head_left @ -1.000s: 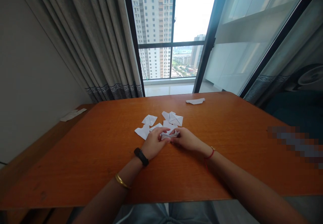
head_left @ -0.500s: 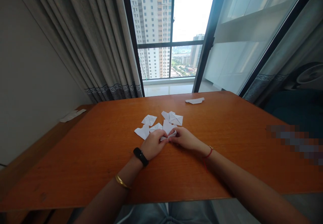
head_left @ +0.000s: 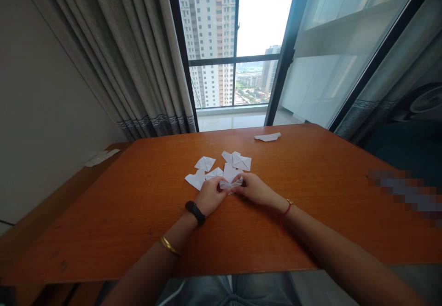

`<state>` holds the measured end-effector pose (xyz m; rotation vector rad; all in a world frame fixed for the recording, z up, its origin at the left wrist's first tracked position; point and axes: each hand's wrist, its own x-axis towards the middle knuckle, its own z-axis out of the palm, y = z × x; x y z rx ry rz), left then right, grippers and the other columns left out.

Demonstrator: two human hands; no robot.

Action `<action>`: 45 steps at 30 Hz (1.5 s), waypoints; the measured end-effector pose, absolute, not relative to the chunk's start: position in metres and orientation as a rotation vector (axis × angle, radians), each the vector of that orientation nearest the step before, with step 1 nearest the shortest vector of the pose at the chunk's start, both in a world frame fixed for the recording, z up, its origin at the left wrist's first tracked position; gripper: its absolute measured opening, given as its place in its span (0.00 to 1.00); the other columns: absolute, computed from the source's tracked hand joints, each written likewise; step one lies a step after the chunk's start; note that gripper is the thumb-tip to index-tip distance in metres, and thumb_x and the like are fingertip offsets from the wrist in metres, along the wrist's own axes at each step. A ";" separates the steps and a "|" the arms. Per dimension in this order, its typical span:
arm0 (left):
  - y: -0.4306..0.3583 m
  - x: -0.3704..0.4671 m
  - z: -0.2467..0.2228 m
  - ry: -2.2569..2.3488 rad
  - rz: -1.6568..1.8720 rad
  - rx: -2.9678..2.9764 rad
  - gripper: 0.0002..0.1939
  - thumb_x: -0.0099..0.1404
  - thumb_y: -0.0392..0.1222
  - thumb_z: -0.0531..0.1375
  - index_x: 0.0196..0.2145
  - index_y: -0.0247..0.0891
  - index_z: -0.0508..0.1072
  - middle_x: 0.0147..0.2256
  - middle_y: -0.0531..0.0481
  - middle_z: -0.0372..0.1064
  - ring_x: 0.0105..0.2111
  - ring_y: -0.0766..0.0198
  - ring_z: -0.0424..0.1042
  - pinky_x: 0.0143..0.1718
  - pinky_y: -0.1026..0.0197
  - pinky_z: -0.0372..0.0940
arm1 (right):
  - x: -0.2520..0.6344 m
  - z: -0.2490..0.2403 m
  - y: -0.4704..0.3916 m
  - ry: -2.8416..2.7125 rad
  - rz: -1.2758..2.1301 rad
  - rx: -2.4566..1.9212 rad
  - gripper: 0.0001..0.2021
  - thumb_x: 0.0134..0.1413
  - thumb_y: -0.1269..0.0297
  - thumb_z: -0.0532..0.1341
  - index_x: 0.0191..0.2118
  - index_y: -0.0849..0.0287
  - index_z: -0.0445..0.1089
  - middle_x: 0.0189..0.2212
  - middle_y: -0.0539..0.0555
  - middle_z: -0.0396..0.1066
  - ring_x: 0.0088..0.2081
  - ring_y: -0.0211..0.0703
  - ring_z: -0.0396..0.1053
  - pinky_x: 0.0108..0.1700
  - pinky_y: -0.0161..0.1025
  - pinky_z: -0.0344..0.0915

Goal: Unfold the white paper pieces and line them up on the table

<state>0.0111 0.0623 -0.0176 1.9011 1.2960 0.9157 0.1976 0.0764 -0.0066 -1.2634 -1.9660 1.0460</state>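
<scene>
A small folded white paper (head_left: 230, 184) is held between both hands near the middle of the wooden table (head_left: 165, 232). My left hand (head_left: 212, 196), with a black band and a gold bangle on its arm, pinches the paper's left side. On the right side, my right hand (head_left: 254, 190) grips it, a red string round the wrist. Just beyond lie several folded white papers, among them one at the left (head_left: 196, 179), one behind it (head_left: 205, 163) and one at the right (head_left: 242, 161).
A folded white strip (head_left: 268, 137) lies by the table's far edge. More white paper (head_left: 101, 158) rests on a ledge at the left. Grey curtains (head_left: 138, 57) and a window stand behind the table. A blurred patch (head_left: 407, 195) covers something at the right edge.
The folded paper between my hands shows more of its surface and looks more spread. Both hands stay nearly in place, still holding it.
</scene>
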 end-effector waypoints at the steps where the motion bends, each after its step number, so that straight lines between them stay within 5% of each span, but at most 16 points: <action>1: 0.062 0.011 -0.016 1.273 0.929 1.857 0.10 0.55 0.42 0.63 0.35 0.35 0.73 0.29 0.50 0.72 0.28 0.64 0.68 0.27 0.66 0.60 | 0.198 -0.003 0.076 -1.946 1.076 -1.233 0.05 0.46 0.65 0.63 0.30 0.61 0.70 0.22 0.48 0.70 0.25 0.38 0.65 0.27 0.33 0.58; 8: 0.062 0.014 -0.014 1.087 0.958 1.382 0.20 0.54 0.50 0.65 0.37 0.31 0.70 0.26 0.49 0.70 0.21 0.67 0.67 0.17 0.69 0.57 | 0.195 0.008 0.075 -1.648 1.429 -1.117 0.12 0.45 0.59 0.65 0.29 0.60 0.64 0.19 0.46 0.67 0.20 0.34 0.62 0.22 0.32 0.56; 19: 0.060 0.016 -0.010 1.114 1.029 1.308 0.19 0.50 0.50 0.68 0.32 0.31 0.71 0.19 0.53 0.67 0.15 0.70 0.64 0.15 0.70 0.58 | 0.189 0.000 0.070 -1.748 1.059 -1.168 0.09 0.53 0.60 0.60 0.29 0.57 0.61 0.18 0.44 0.65 0.20 0.36 0.64 0.23 0.33 0.58; 31: 0.063 0.012 -0.006 0.990 1.049 1.214 0.23 0.45 0.55 0.70 0.25 0.34 0.68 0.19 0.51 0.69 0.17 0.66 0.70 0.16 0.68 0.62 | 0.196 0.010 0.075 -1.559 1.574 -0.939 0.18 0.44 0.53 0.68 0.33 0.61 0.64 0.19 0.48 0.70 0.20 0.36 0.69 0.23 0.34 0.67; 45: 0.055 0.026 -0.007 1.102 1.268 1.173 0.18 0.49 0.51 0.69 0.25 0.35 0.68 0.16 0.53 0.68 0.14 0.68 0.67 0.15 0.69 0.60 | 0.178 0.000 0.068 -1.370 1.381 -1.015 0.20 0.43 0.48 0.67 0.29 0.57 0.60 0.18 0.47 0.69 0.19 0.38 0.67 0.21 0.36 0.64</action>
